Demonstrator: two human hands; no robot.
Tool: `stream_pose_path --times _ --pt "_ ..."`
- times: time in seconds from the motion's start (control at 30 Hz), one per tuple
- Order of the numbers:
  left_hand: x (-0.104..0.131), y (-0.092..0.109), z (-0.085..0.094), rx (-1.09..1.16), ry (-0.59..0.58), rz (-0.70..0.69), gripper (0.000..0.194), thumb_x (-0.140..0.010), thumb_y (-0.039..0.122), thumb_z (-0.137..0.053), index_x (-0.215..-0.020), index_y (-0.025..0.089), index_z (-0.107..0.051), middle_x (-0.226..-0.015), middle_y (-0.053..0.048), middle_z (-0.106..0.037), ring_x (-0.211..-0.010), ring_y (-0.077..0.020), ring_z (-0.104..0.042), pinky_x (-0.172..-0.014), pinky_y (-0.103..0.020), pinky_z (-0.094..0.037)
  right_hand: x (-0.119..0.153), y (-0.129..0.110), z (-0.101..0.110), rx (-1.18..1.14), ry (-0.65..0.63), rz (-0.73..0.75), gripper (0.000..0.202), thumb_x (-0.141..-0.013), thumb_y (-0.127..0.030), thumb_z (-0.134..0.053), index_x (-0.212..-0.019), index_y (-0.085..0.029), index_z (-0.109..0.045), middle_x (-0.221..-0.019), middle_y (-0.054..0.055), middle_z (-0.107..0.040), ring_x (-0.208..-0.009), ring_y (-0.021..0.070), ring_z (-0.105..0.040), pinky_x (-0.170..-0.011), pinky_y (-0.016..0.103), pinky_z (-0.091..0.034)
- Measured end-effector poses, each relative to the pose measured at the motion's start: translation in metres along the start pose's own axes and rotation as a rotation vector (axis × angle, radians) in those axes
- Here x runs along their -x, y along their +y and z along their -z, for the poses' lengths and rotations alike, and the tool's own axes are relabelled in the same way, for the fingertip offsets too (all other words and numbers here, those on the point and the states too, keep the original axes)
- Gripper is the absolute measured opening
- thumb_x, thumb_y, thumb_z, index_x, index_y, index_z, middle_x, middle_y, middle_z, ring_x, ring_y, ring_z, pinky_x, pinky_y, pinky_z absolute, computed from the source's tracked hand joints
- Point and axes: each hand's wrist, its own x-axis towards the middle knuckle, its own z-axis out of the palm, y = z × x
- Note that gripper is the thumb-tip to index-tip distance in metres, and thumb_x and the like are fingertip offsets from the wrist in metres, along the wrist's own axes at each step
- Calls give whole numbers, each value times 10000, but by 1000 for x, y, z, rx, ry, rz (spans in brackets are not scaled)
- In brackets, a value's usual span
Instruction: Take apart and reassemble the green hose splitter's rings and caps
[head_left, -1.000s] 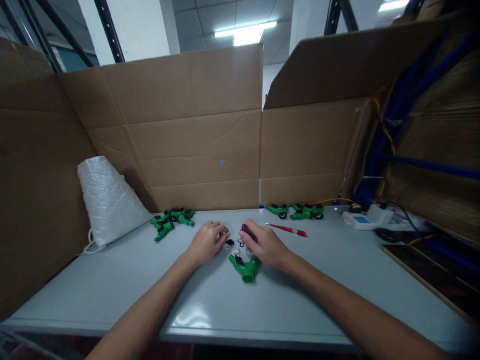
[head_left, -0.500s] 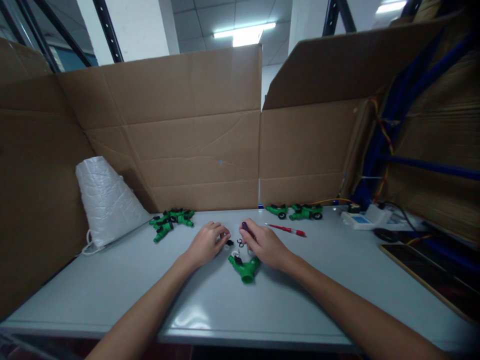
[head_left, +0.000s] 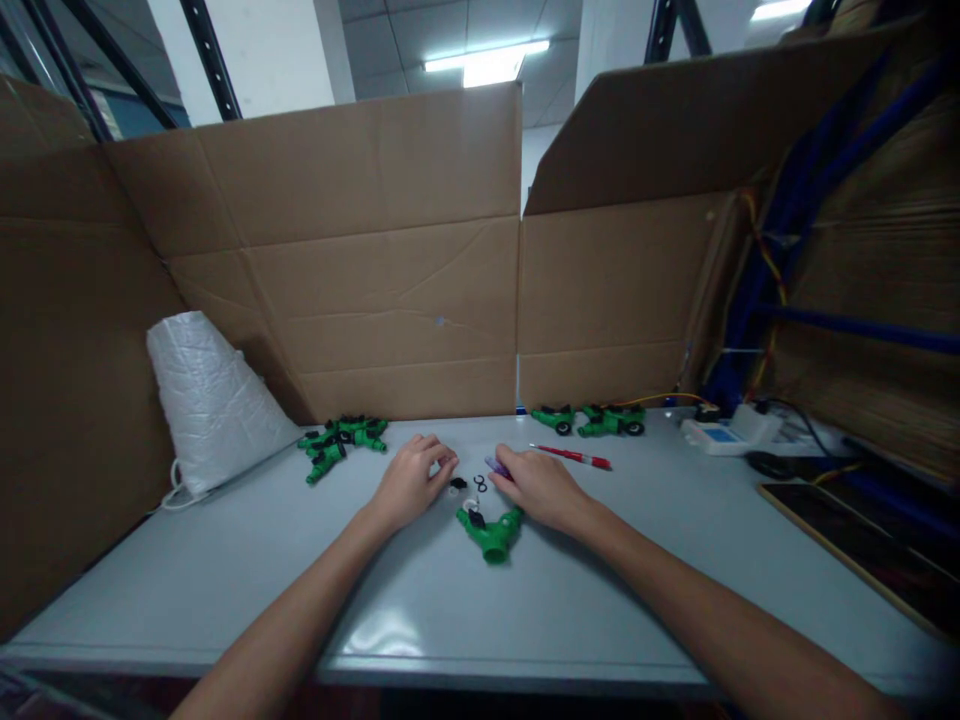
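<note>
My right hand point(head_left: 546, 487) is closed around a purple tool handle point(head_left: 496, 466), which lies almost flat; its shaft is hidden. Just below that hand a green Y-shaped hose splitter point(head_left: 495, 540) with a black lever rests on the table, its wide opening toward me. My left hand point(head_left: 415, 482) rests on the table with curled fingers, thumb and index tips close together; I cannot make out anything between them. Beside its fingertips lies a small black part point(head_left: 458, 484). Black O-rings point(head_left: 480, 483) lie between the hands, and a white ring point(head_left: 470, 505) is by the splitter's left arm.
A red screwdriver point(head_left: 574, 457) lies beyond my right hand. Several green splitters point(head_left: 341, 440) are piled at back left, more green splitters point(head_left: 611, 421) at back right. A white foam bag point(head_left: 214, 400) leans left. Cardboard point(head_left: 390, 290) walls the table; a power strip point(head_left: 724, 440) stands right.
My right hand has drawn slightly right, away from the splitter, and the purple handle has tipped from upright to nearly flat. My left fingertips have moved a little off the black part.
</note>
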Motion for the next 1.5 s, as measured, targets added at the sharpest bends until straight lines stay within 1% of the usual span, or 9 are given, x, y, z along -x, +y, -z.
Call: stream_pose_path --times 0.27,0.47,0.67,0.73,0.8,0.9,0.97,1.2,1.5 --pt "1 -12 -5 -34 100 144 286 -1062 357 -505 -917 212 -704 -924 -68 -694 -906 -242 -639 -830 -346 -476 -7 16 -3 56 -18 -250 255 -1058 -308 -479 -1170 -144 -638 -1032 194 -773 -956 329 -757 -733 340 -470" --pt "0 -12 -1 -69 111 163 291 -1058 368 -502 -916 212 -702 -905 -69 -691 -893 -247 -631 -813 -355 -470 -5 25 -6 58 -93 -270 298 -1027 -305 -496 -1062 -115 -723 -1070 230 -774 -994 345 -757 -783 370 -509" --pt "0 -13 -3 -70 90 186 287 -1050 368 -510 -911 210 -705 -897 -70 -694 -865 -242 -632 -789 -350 -468 -3 20 -2 87 -6 -291 289 -1048 -333 -516 -1130 -117 -690 -1031 226 -761 -950 345 -743 -782 388 -502" --pt "1 -14 -5 -77 88 188 284 -1049 369 -512 -915 211 -706 -894 -68 -694 -872 -244 -633 -799 -352 -467 -3 17 3 40 58 -242 236 -1044 -318 -545 -1143 -146 -673 -1031 184 -749 -935 316 -725 -790 373 -487" --pt "1 -15 -6 -79 88 186 280 -1050 366 -510 -930 211 -710 -894 -67 -696 -881 -245 -636 -808 -352 -467 -3 14 7 -83 103 -67 161 -1034 -276 -580 -1124 -182 -675 -1050 125 -727 -963 270 -690 -832 347 -469" --pt "1 -16 -6 -68 96 177 274 -1051 358 -506 -952 209 -715 -908 -69 -700 -902 -246 -640 -821 -352 -471 -4 10 6 -271 89 236 122 -1012 -238 -639 -1104 -232 -718 -1084 69 -687 -1060 244 -615 -911 340 -430" --pt "1 -16 -6 -59 99 177 270 -1049 353 -510 -951 207 -715 -915 -71 -705 -897 -242 -638 -822 -352 -473 -4 7 1 -328 51 329 141 -1004 -249 -668 -1114 -268 -753 -1101 59 -675 -1087 249 -581 -927 355 -407" --pt "2 -12 -7 -77 91 161 282 -1054 363 -502 -933 212 -707 -900 -67 -699 -906 -244 -639 -825 -350 -472 -3 7 -11 -371 -49 386 179 -983 -258 -706 -1124 -318 -798 -1113 50 -686 -1081 250 -562 -961 387 -367" --pt "2 -10 -5 -68 96 156 281 -1057 368 -505 -925 219 -704 -893 -65 -690 -901 -245 -640 -836 -348 -474 -5 7 -14 -356 -46 366 74 -990 -279 -706 -973 -240 -766 -997 39 -685 -1039 238 -569 -912 354 -359"
